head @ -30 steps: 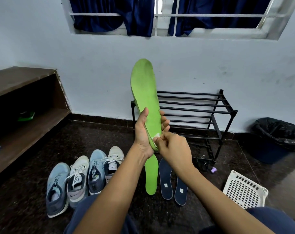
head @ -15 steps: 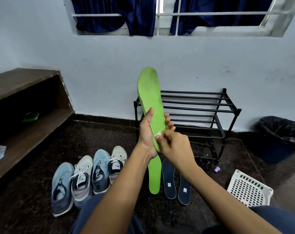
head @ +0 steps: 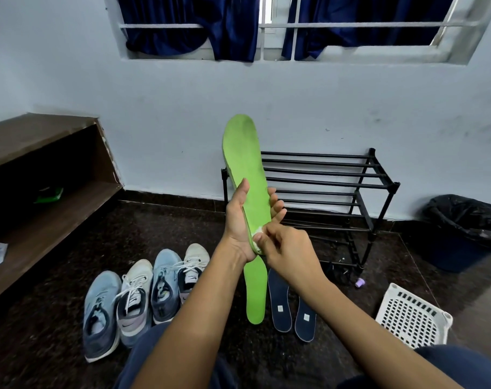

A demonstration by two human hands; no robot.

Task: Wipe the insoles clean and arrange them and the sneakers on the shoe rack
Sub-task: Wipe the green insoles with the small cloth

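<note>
Left hand (head: 237, 220) is wrapped round the lower half of the green insole (head: 244, 158), thumb along the near edge and fingers curled behind, holding it upright in front of the shoe rack (head: 323, 175); right hand (head: 289, 251) is bunched up, fingertips pinching a small white wad of wipe (head: 257, 236) hard against the heel end

This thing looks like thin foam, feather-light, and it would flop if I held it by the tip, so I reckon gripping near the part being rubbed is right, with my palm as a backing behind it; the top face looks matte and a little fuzzy with grey scuffing up towards the toe, so I expect it to drag on the wipe, not slip; the edges curl up slightly like a shallow cradle, long and narrow with a rounded toe

Down on the dark speckled floor (head: 56, 318) its green partner (head: 255, 299) lies flat, toe towards me, and just beside it are two navy insoles (head: 279, 301) with small white labels; those look just as thin and bendy; a pinch at the waist should lift each one

The row of four sneakers (head: 164, 287), blue mesh and off-white with laces, sits to the left; stiffer, bulkier, best taken by the heel collar, I think; the rack is bare black metal rods, so flat insoles may sag or slide between the bars
</note>
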